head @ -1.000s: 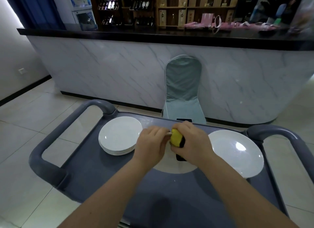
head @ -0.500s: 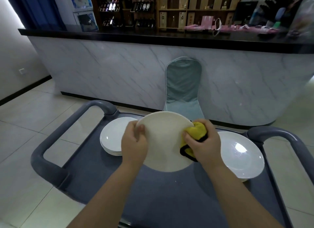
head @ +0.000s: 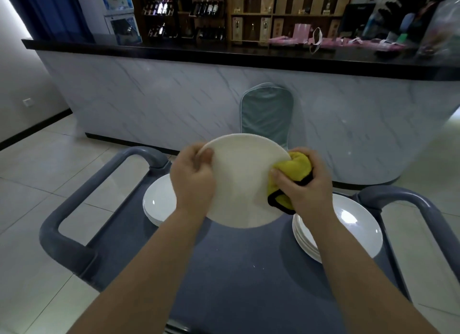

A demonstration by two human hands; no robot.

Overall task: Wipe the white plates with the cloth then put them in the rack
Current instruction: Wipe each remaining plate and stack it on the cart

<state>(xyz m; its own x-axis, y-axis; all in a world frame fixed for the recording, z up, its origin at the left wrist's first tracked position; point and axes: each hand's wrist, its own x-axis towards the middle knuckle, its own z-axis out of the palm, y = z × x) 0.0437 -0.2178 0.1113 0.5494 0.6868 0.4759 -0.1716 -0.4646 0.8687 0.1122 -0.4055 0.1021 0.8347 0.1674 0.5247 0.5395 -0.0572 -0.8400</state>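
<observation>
Wiping is in progress at frame centre. The left hand (head: 193, 181) grips the raised plate (head: 239, 184) by its rim, fingers curled. The right hand (head: 303, 186) pinches the yellow cloth (head: 293, 169) over the opposite edge. The left stack (head: 156, 204) and right stack (head: 348, 229) lie on the bench (head: 236, 271). No rack is visible.

Head view: we look out from the person's head, facing forward and tilted down.
Near field: our wide lens sits close above the cart (head: 239, 271).
Far field: we face the marble counter (head: 174, 104).

White plate (head: 239, 184) tilted upright, yellow black-edged cloth (head: 293, 174) bunched against its right rim
</observation>
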